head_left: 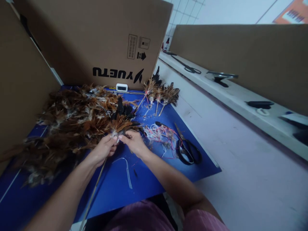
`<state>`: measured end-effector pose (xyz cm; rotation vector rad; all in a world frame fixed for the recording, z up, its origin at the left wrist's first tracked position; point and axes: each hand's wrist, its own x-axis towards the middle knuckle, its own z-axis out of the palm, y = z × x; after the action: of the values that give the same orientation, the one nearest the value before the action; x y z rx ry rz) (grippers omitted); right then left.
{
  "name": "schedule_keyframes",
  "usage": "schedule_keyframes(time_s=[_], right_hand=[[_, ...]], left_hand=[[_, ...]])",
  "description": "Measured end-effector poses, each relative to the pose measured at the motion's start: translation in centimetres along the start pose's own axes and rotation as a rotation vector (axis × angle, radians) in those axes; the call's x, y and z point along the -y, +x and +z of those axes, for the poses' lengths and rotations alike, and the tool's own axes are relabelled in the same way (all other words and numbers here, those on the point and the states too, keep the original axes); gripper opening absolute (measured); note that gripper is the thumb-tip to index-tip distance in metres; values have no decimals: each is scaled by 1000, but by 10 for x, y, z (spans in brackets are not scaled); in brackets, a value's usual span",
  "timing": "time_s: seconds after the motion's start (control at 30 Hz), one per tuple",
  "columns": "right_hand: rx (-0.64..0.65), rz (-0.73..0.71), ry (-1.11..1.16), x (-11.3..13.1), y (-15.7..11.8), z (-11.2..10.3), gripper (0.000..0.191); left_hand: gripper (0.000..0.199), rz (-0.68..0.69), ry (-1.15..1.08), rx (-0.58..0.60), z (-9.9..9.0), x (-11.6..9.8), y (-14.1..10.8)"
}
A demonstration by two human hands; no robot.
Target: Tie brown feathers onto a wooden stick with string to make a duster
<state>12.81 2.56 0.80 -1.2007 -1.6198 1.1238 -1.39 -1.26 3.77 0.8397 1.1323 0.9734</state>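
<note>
My left hand (108, 146) is closed around a thin stick (95, 189), just below a bunch of brown and black feathers (120, 123) at its upper end. The stick slants down toward my lap. Close beside it, my right hand (130, 139) pinches at the white base of the same feathers, thumb against thumb. Whatever lies between the right fingertips is too small to make out. A large heap of brown feathers (79, 115) spreads over the blue table to the left. Below my hands lies a clear curled strip (128, 175).
Black-handled scissors (186, 150) lie right of my hands, by a tangle of red and white string (160, 133). Several short feather bunches on sticks (162, 93) sit behind. A small white digital display (122, 87) stands against a cardboard panel (96, 38). A ledge (216, 83) holds tools.
</note>
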Motion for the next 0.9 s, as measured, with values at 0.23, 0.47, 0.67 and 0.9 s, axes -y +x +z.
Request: schedule_keyframes(time_s=[0.23,0.47,0.67,0.9], right_hand=[[-52,90,188,-4,1,7,27],[-41,93,272,2,-2,8,25],[-70,63,180,0,-1,7,25],[-24,80,-57,0,0,-2,39]], left_hand=[[40,-3,47,14,1,3,-1],[39,-13,88,5,1,8,0],[35,10,125,16,3,7,-1],[26,34,245,-105,10,10,-1]])
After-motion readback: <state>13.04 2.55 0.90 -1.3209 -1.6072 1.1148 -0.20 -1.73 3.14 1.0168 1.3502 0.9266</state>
